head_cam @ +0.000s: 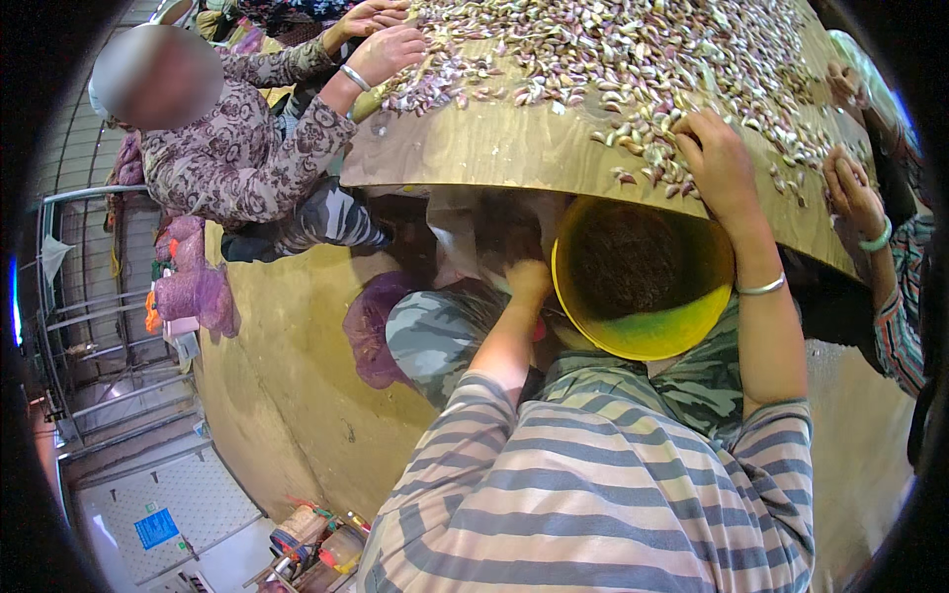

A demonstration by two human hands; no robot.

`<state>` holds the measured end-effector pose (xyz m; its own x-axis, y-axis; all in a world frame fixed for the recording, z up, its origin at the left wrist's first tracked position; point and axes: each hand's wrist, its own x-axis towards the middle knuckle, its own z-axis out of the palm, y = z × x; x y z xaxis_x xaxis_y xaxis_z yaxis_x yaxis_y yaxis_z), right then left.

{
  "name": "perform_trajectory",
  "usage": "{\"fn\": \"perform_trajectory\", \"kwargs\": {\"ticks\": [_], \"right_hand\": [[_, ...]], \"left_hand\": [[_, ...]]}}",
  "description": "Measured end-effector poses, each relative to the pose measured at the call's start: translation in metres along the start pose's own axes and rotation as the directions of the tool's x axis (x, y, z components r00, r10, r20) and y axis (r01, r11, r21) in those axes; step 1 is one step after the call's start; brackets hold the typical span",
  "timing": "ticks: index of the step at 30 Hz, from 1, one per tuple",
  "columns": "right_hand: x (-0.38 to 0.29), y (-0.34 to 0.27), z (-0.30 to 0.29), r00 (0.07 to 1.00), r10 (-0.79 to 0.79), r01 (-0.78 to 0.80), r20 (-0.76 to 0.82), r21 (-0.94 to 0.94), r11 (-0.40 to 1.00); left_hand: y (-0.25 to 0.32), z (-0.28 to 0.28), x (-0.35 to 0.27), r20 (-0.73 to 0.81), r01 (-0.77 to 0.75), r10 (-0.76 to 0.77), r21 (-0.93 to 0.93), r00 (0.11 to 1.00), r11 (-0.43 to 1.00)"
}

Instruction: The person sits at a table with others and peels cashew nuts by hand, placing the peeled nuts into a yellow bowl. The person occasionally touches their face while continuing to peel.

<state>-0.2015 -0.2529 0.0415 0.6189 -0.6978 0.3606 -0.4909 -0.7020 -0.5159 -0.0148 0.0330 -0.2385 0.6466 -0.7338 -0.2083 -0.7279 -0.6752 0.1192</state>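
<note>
My right hand (715, 159) is over the front edge of a wooden tabletop (474, 148), its bent fingers down among loose garlic cloves (652, 152). Whether a clove is between the fingertips is hidden. Below the edge, my left hand (530, 278) reaches into shadow left of a yellow bucket (652, 347), and its fingers are too dark to make out. The bucket stands tilted at my lap, between my arms, with dark brown matter (626, 256) inside. A thick spread of purple and white cloves (615, 44) covers much of the table.
A person in a patterned top (222, 148) works at the table's left. Another person's hand (852, 189) with a green bangle is near my right. A purple mesh sack (378, 330) lies beside my left knee. Filled mesh sacks (185, 289) stand farther left, by a metal railing (111, 315).
</note>
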Motion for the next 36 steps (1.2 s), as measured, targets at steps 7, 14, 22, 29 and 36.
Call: {"fn": "perform_trajectory", "kwargs": {"ticks": [7, 14, 22, 29, 36], "right_hand": [[0.003, 0.003, 0.001, 1.0, -0.02, 0.02, 0.021, 0.029, 0.999], [0.0, 0.012, 0.005, 1.0, -0.01, 0.01, 0.01, 0.019, 1.0], [0.006, 0.021, 0.013, 0.999, 0.042, -0.041, 0.022, -0.032, 0.999], [0.003, 0.014, 0.0, 0.997, -0.045, 0.047, -0.062, 0.026, 0.999], [-0.007, 0.002, -0.011, 0.993, -0.067, 0.082, -0.095, 0.153, 0.985]], "left_hand": [[-0.087, 0.019, 0.074, -0.414, 0.302, -0.301, -0.064, 0.859, 0.951], [-0.156, -0.119, 0.11, 0.183, 0.366, -0.376, 0.088, 0.909, 0.927], [-0.155, -0.209, 0.048, 0.299, 0.158, -0.229, 0.243, 0.926, 0.957], [-0.12, -0.219, -0.018, 0.34, -0.045, -0.114, 0.426, 0.934, 0.904], [-0.056, -0.17, -0.061, 0.669, -0.197, 0.275, -0.192, 0.69, 0.961]]}}
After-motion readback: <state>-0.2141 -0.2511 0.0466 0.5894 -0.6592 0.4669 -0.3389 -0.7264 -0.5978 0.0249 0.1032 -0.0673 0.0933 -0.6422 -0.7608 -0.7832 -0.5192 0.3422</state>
